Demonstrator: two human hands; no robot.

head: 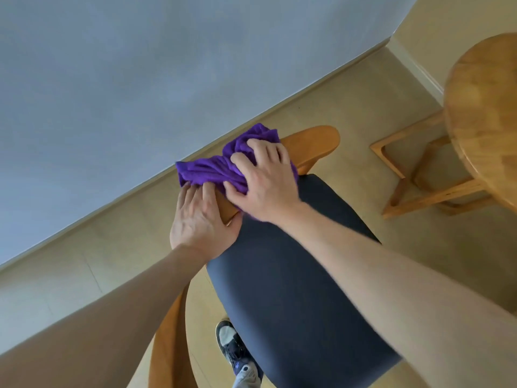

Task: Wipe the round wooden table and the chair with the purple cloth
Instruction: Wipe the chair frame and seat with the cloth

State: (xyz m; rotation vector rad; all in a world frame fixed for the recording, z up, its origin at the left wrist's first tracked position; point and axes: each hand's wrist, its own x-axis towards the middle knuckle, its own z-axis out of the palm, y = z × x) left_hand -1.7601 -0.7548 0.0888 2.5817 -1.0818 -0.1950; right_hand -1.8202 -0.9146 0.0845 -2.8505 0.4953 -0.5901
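Observation:
The purple cloth (pixel 208 170) lies bunched over the top of the wooden backrest of the chair (pixel 316 144). My right hand (pixel 263 180) lies on top of the cloth, its fingers curled into the folds and pressing it onto the backrest. Just to its left, my left hand (pixel 202 219) grips the backrest, with its fingertips touching the cloth's lower edge. The chair has a dark blue seat cushion (pixel 293 289) and a wooden armrest (pixel 167 331) at lower left. The round wooden table (pixel 481 113) shows at the right edge.
A grey-blue wall (pixel 140 79) runs close behind the chair, meeting the beige floor (pixel 84 261) at a skirting line. The table's wooden legs (pixel 414 175) stand to the right of the chair. My shoe (pixel 232 345) is on the floor under the seat.

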